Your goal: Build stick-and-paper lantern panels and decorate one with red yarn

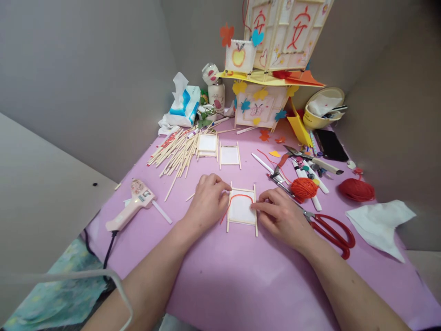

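Note:
A small frame of thin wooden sticks with a white panel (241, 212) lies flat on the pink-covered table. Across its panel a piece of red yarn (241, 196) forms an arch, with one tail trailing past the left stick. My left hand (211, 198) is closed at the frame's left side, its index fingertip at the upper left corner. On the other side, my right hand (280, 212) has thumb and index finger together at the yarn's right end, over the right stick. Beyond them are two similar stick frames, a nearer one (229, 155) and another (207, 144).
A glue gun (136, 202) lies at left, a heap of sticks (179, 149) behind. At right are red-handled scissors (332, 232), orange yarn (303, 188), dark red yarn (356, 189), pliers (280, 168) and a phone (331, 145). A decorated paper-and-stick lantern (263, 108) stands at the back.

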